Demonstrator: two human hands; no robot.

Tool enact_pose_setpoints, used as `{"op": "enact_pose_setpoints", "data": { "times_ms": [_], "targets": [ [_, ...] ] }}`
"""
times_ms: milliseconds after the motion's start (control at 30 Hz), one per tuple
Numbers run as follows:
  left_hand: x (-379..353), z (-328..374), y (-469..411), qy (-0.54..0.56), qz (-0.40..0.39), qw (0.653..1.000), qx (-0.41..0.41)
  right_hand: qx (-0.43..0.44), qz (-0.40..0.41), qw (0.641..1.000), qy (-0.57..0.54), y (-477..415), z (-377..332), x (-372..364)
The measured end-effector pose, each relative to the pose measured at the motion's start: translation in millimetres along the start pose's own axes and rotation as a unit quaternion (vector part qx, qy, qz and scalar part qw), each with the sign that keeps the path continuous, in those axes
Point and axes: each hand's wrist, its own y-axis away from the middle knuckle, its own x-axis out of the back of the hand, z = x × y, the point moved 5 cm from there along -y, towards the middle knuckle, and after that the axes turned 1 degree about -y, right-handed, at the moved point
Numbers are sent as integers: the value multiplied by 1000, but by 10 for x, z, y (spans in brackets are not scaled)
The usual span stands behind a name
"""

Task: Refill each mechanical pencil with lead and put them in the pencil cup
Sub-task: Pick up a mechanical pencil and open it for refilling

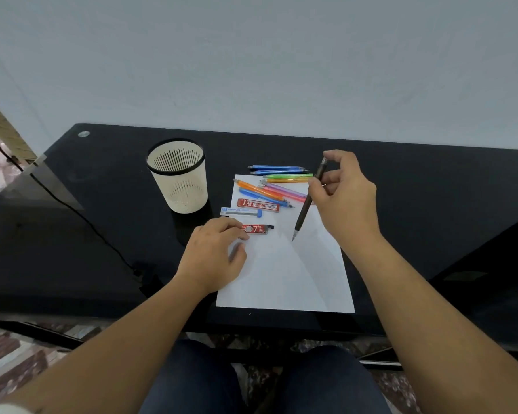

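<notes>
Our right hand (pixel 346 198) pinches the brown pencil (pixel 302 215); our left hand (pixel 213 258), relaxed and empty, touches the red lead case (pixel 257 228).

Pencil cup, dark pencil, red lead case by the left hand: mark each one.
pencil cup (pixel 178 188): head view, side wall.
dark pencil (pixel 303 212): head view, lower barrel.
red lead case (pixel 256 228): head view, label.

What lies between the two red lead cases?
A clear lead tube with a blue cap lies between the long red case and the short red case, in the head view.
</notes>
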Motion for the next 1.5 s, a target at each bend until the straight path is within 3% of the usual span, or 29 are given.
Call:
{"op": "enact_pose_setpoints", "data": {
  "times_ms": [833,1500],
  "targets": [
    [-8,-15,-12,3,4,1000,4,-18,1,999,-40,-140,-73,-1],
    [-3,-5,-15,2,-2,1000,9,-7,8,1000,-12,-71,-63,-19]
  ]
}}
